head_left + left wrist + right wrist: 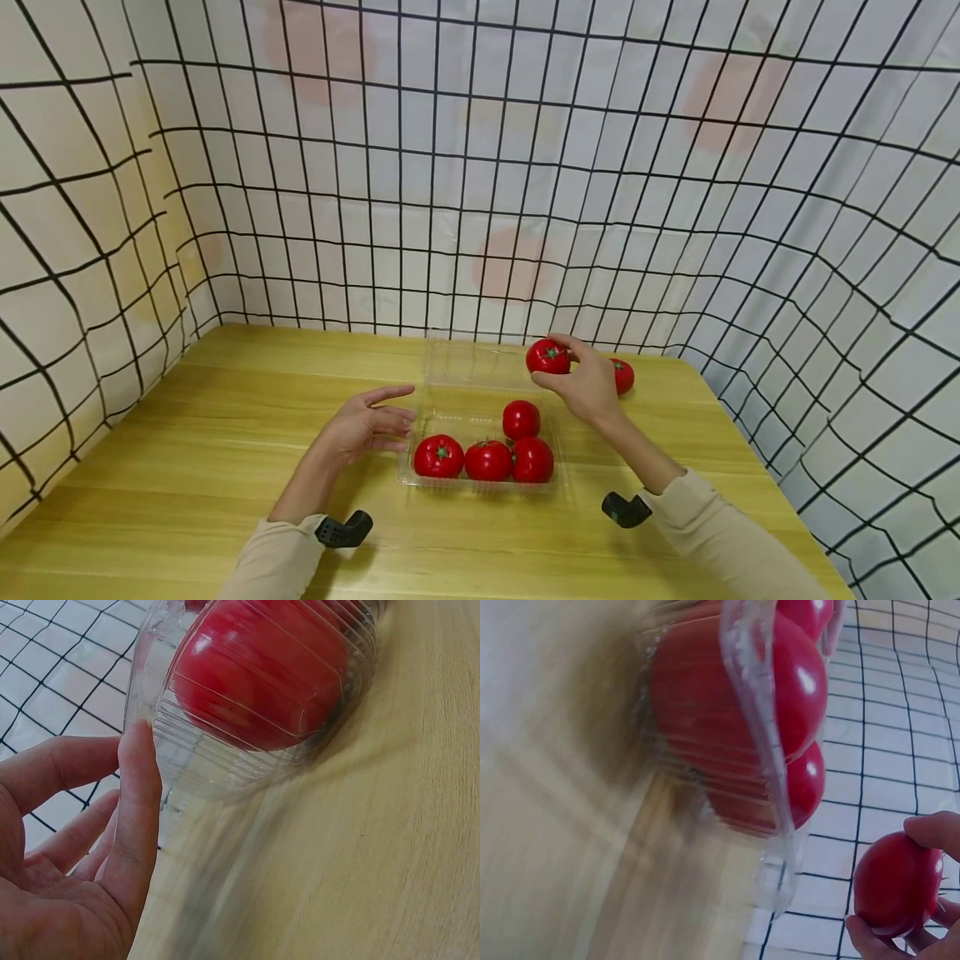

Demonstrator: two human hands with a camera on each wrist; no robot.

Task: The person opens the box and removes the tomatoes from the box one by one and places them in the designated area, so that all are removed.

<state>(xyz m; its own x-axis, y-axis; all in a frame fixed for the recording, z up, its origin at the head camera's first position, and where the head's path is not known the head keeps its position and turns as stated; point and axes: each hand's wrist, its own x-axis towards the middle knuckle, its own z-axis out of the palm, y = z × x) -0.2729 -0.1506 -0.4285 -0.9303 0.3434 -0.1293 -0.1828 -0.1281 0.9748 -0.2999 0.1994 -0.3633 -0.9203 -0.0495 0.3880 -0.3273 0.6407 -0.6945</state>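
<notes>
"Head view: working down from the largest thing, what could go wrong?"

"On the wooden table [225, 400], your clear container [459, 427] looks light, so a bump against its wall could slide or tip it. Its lid [472, 365], lying back at the far side, could fold forward if you brush it. Of the four tomatoes [491, 458] inside, three line the near side and one sits behind at the right; a hard landing could knock them about. The loose tomato [625, 377] on the table, partly hidden by your right hand [588, 385], could roll if nudged."

"And the grip?"

"Your left hand has its fingers spread [388, 417] and holds nothing, just beside the container's left wall; whether a fingertip touches, you cannot tell from these views. Your right hand pinches the held tomato [546, 357] between thumb and fingers, parted only as wide as the fruit. It appears over the lid's right end. Its glossy skin could slip if you squeeze unevenly."
</notes>
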